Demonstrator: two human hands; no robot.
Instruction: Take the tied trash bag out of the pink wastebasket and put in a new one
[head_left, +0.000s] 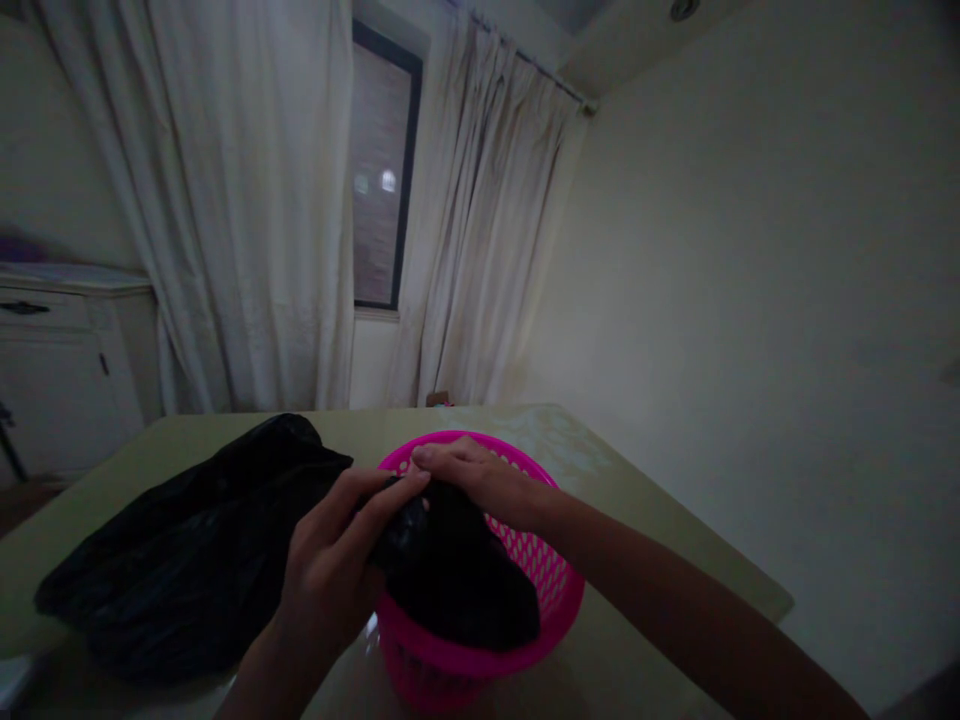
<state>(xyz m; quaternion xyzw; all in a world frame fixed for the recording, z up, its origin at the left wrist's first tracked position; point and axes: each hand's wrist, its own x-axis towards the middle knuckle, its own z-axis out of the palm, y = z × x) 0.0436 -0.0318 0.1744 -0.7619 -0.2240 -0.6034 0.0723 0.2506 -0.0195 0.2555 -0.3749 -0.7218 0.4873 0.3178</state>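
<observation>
1. My left hand (330,565) is curled shut on a fold of the black bag (457,575), pinching it between thumb and fingers above the near-left part of the basket's rim.
2. My right hand (480,475) lies palm down over the top of the same bag. Its fingers are closed on the plastic and meet the left fingertips, so both hands grip the bag together.
3. The bag sits inside the pink basket (559,585), filling most of it, with its lower folds draped toward the near rim.
4. The basket stands upright on the greenish surface (652,520), toward the near edge and roughly midway between the left and right edges. Its perforated wall shows on the right side.
5. A second black bag (195,560) lies crumpled flat on the surface to the left of the basket, reaching from near the far edge down to the near-left corner. I cannot tell whether it touches the basket, because my left hand covers that spot.
6. Behind the surface hang pale curtains (247,200) with a dark window (382,170) between them, and a white cabinet (67,350) stands at the left wall.
</observation>
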